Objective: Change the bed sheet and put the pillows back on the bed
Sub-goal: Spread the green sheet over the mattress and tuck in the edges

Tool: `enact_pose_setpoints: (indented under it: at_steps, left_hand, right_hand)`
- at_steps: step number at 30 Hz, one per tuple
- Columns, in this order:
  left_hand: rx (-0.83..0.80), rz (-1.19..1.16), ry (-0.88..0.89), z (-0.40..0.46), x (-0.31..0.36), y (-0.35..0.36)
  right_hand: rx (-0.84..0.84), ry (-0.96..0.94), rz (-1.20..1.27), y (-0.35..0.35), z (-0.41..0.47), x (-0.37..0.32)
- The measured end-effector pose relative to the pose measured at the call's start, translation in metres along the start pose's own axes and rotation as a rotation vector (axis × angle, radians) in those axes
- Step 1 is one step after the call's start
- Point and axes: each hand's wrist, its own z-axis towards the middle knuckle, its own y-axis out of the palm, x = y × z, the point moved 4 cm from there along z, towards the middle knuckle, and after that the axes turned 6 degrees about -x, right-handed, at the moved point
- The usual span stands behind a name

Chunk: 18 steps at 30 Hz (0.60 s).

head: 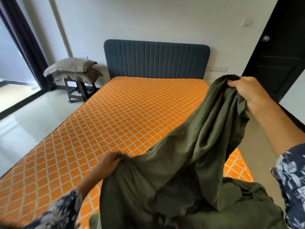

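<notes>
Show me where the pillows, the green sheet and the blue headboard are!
pillows (71,67), head view, middle of the top pillow on the stool.
green sheet (184,162), head view, the hanging middle fold.
blue headboard (156,60), head view, centre of its ribbed front.

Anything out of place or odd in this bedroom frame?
Only mid-task disorder: two grey-brown pillows sit stacked on a dark stool beside the bed, and the orange diamond-patterned mattress lies bare. Nothing looks damaged.
</notes>
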Motion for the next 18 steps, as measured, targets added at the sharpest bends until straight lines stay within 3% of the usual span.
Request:
enact_pose_setpoints:
  at_steps: [5,9,14,18]
  left_hand:
    - [0.097,0.171,0.375,0.036,0.151,-0.071]
    - [0.115,0.307,0.569,0.036,0.257,-0.109]
    - [-0.087,0.515,0.635,0.027,0.297,-0.099]
    - [0.128,0.258,0.689,0.035,0.271,-0.084]
  right_hand:
    - [-0.276,-0.108,0.014,0.06,-0.043,-0.004]
    - [-0.555,-0.301,-0.173,0.107,-0.081,-0.006]
    - [-0.39,-0.356,-0.33,0.112,-0.074,0.0]
    - [-0.243,-0.38,-0.324,0.101,-0.072,-0.006]
